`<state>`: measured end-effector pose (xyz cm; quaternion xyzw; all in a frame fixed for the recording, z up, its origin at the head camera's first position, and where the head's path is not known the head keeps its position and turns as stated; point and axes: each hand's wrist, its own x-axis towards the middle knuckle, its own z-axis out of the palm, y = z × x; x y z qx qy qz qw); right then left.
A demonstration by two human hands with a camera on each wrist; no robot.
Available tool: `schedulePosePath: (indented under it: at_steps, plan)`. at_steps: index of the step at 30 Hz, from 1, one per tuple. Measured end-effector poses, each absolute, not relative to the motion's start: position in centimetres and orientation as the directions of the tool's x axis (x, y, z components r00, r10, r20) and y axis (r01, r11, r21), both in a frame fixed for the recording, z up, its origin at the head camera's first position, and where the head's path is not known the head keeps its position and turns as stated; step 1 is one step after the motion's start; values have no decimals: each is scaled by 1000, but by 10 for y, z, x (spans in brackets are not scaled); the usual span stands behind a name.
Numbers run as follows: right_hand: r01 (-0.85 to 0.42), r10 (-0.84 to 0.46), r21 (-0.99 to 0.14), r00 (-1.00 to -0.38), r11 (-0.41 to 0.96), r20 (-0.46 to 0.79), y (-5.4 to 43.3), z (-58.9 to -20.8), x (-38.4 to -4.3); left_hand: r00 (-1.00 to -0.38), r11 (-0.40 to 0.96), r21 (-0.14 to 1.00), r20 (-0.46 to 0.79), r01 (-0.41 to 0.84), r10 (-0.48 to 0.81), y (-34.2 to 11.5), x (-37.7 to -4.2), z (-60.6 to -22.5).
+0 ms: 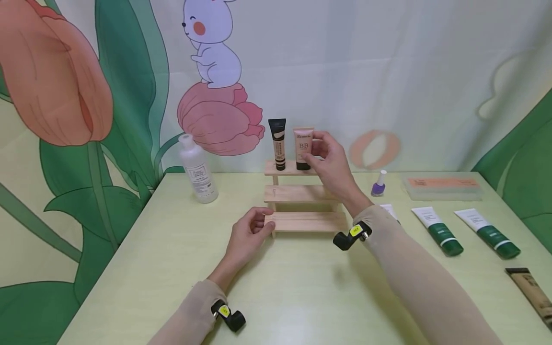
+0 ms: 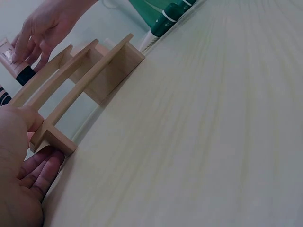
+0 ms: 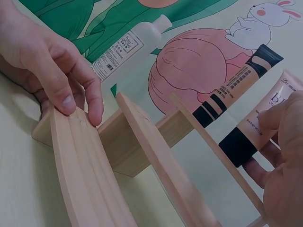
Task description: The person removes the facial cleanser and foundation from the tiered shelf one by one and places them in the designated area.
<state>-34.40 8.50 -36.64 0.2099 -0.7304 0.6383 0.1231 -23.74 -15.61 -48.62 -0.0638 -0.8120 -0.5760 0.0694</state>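
A three-tier wooden rack stands on the table. My left hand grips the left end of its lowest tier; in the left wrist view the thumb is above and the fingers are beneath. My right hand pinches a pink BB cream tube, upright with its black cap down at the top tier. Whether the cap bears its weight on the tier I cannot tell. Left of it, a black and beige tube stands by itself on that same tier.
A white bottle stands left of the rack. To the right are purple nail polish, a clear flat case, green and white tubes, one partly behind the right sleeve, and a brown tube at the edge. A printed curtain hangs behind.
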Motion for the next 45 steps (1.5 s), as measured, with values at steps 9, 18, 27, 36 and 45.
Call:
schedulePosePath:
  at_steps: [9, 18, 27, 36, 45]
  plan:
    - [-440, -131, -888, -896, 132, 425, 87, -362, -340, -982, 347, 919, 188, 184, 22, -153, -237, -485]
    - [-462, -116, -874, -886, 150, 449, 99, -354, -332, -983, 348, 920, 185, 179, 17, -154, -238, -486]
    - [-494, -95, -860, -869, 130, 485, 122, -351, -324, -982, 346, 920, 187, 182, 18, -154, -238, -486]
    - [-489, -63, -860, -872, 148, 485, 150, -342, -305, -982, 343, 921, 190, 184, 16, -155, -237, -487]
    - [-468, 20, -846, -872, 255, 488, 191, -339, -285, -982, 349, 920, 187, 180, 16, -156, -238, -489]
